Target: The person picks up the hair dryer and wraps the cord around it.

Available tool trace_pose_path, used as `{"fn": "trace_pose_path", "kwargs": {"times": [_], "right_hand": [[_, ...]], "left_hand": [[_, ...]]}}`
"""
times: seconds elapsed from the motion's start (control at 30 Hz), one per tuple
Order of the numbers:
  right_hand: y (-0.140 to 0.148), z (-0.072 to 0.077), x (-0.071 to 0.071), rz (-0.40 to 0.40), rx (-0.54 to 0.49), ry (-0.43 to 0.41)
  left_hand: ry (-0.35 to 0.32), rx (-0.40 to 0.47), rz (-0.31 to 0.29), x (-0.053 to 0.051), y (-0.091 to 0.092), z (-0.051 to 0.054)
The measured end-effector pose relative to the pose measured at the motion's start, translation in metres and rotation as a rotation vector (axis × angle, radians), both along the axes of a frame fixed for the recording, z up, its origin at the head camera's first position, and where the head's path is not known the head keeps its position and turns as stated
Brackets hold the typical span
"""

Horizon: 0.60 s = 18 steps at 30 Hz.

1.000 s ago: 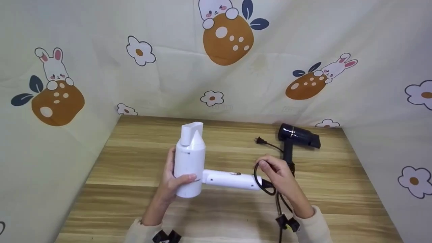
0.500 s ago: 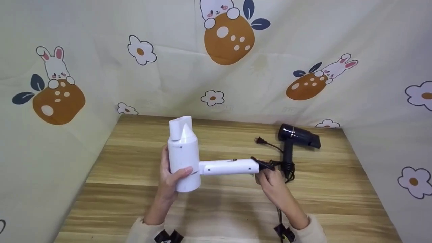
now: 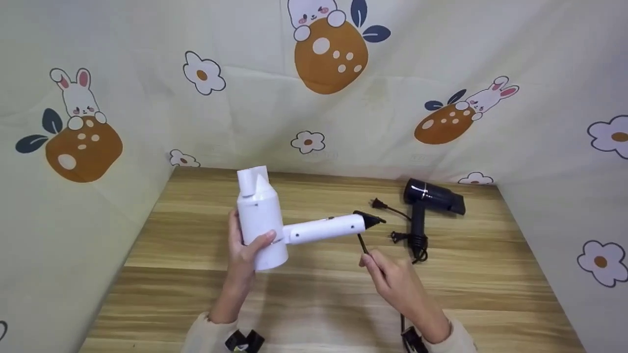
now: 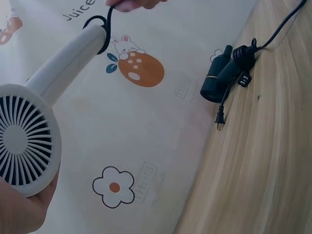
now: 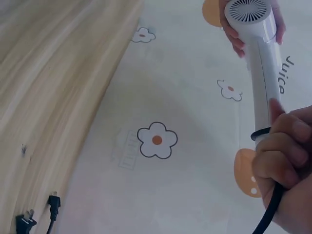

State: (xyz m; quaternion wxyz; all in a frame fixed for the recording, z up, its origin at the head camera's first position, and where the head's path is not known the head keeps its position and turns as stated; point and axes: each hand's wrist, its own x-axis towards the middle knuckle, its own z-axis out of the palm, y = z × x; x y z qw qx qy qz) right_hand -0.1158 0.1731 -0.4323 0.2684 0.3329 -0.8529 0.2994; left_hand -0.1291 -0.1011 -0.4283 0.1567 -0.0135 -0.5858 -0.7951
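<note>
A white hair dryer [image 3: 259,220] is held up over the table, nozzle pointing away and handle reaching right. My left hand [image 3: 244,260] grips its barrel, thumb across the near side. Its slatted rear grille [image 4: 14,140] shows in the left wrist view. My right hand [image 3: 395,277] holds the black cord [image 3: 362,243] below and right of the handle end, fingers curled round it. In the right wrist view a turn of cord [image 5: 261,131] lies around the handle beside my curled fingers. Part of the cord is hidden inside my right hand.
A black hair dryer [image 3: 434,197] lies at the back right, cord wound around its handle. Two black plugs, one farther back [image 3: 378,203] and one nearer [image 3: 398,237], lie left of it. Patterned cloth [image 3: 255,113] encloses the wooden table [image 3: 171,274].
The white hair dryer has moved left and away, its handle end rising. My right hand has passed from above the handle end to below it, bringing the cord around.
</note>
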Motion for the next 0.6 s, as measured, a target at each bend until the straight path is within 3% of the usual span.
{"fn": "trace_pose_path", "kwargs": {"times": [0.2, 0.37, 0.47, 0.6], "right_hand": [[0.003, 0.005, -0.001, 0.134, 0.027, 0.127], [0.004, 0.008, -0.003, 0.193, 0.03, 0.222], [0.005, 0.012, -0.004, 0.211, 0.03, 0.239], [0.012, 0.02, -0.007, 0.231, 0.02, 0.226]], "left_hand": [[-0.007, -0.082, -0.012, 0.001, -0.002, 0.0], [-0.035, -0.158, 0.003, 0.001, -0.002, -0.004], [-0.023, -0.21, -0.007, 0.001, -0.003, -0.005], [0.0, -0.281, -0.068, 0.001, -0.005, -0.005]]}}
